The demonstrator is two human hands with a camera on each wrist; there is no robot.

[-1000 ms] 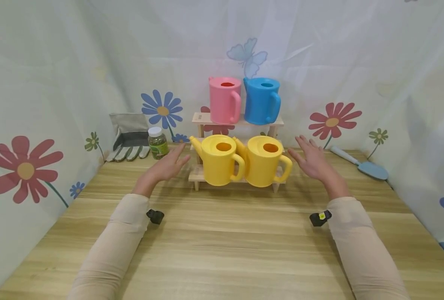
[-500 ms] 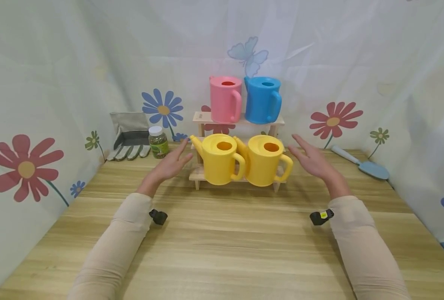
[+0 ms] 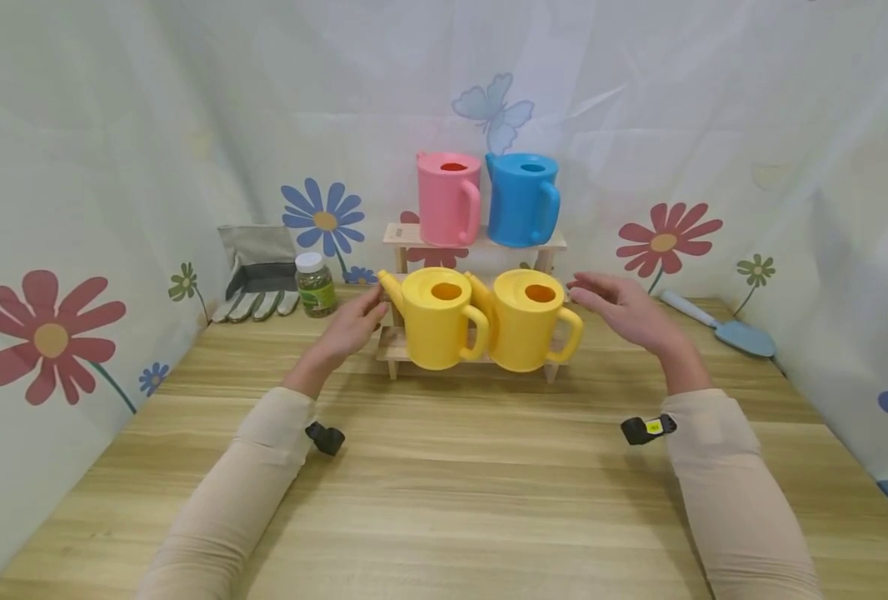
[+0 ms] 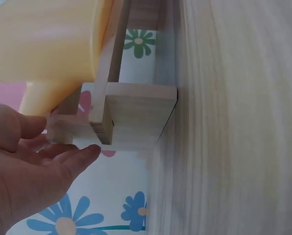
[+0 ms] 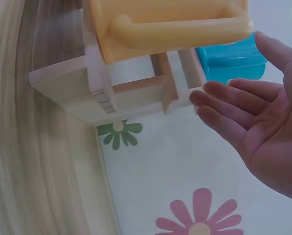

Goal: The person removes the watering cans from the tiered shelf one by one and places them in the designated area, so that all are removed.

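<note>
Two yellow watering cans, a left one (image 3: pixel 435 329) and a right one (image 3: pixel 522 333), stand side by side on the lowest board of a stepped wooden stand (image 3: pixel 399 236). Behind them, a pink watering can (image 3: pixel 447 204) and a blue watering can (image 3: pixel 521 208) occupy its top board. My left hand (image 3: pixel 348 329) is at the stand's left end, below the left can's spout; in the left wrist view its loosely bent fingers (image 4: pixel 79 159) overlap the board ends. With extended, slightly bent fingers (image 5: pixel 226 115), my right hand (image 3: pixel 627 315) is beside the stand's right end, near the right can's handle.
A lidded jar (image 3: pixel 316 287) with a green label stands left of the stand, behind my left hand. Grey gardening gloves (image 3: pixel 258 267) lean at the back left. A hand trowel (image 3: pixel 744 337) lies at the back right. Flowered cloth (image 3: pixel 189 125) encloses the wooden table (image 3: pixel 474 500).
Both hands have moved inward towards the stand's ends, and their fingers have bent slightly. The watering cans and stand have stayed in place.
</note>
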